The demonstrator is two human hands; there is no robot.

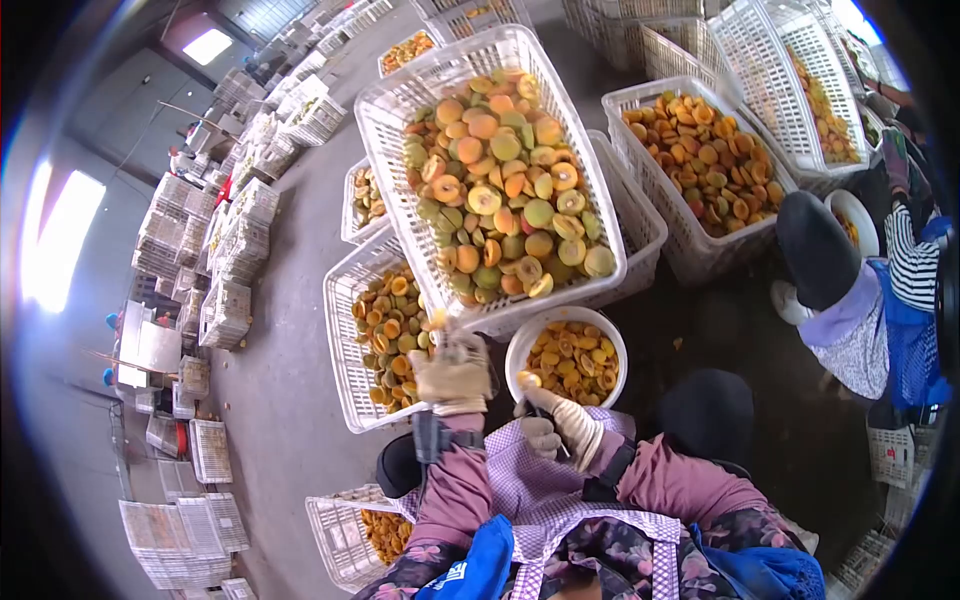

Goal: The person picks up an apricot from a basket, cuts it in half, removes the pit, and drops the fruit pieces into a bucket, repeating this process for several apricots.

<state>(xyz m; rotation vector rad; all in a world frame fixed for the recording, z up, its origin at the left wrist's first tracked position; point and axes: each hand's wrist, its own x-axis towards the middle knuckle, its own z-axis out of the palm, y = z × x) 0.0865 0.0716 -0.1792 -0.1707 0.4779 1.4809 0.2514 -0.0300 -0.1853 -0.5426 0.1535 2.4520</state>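
My left hand (455, 372), in a tan glove, is smeared by motion over the right rim of the lower white crate (345, 395), which holds halved apricots. A blurred orange apricot piece (437, 318) shows just past its fingertips. My right hand (562, 428), also gloved, is closed in front of the white bucket (513, 360) of apricot halves (575, 362). It grips a slim dark tool (564, 447), and an apricot half (529, 380) is at its fingertips. Ahead, a tilted white crate (385, 125) holds whole and cut apricots (500, 190).
Another crate of apricot halves (705, 165) stands at the right, beside more stacked crates (760, 60). A seated person in a striped sleeve (910, 255) works at far right by a second bucket (868, 215). Low at left is a crate (330, 540) with orange pieces. Crate stacks (170, 225) line the far left.
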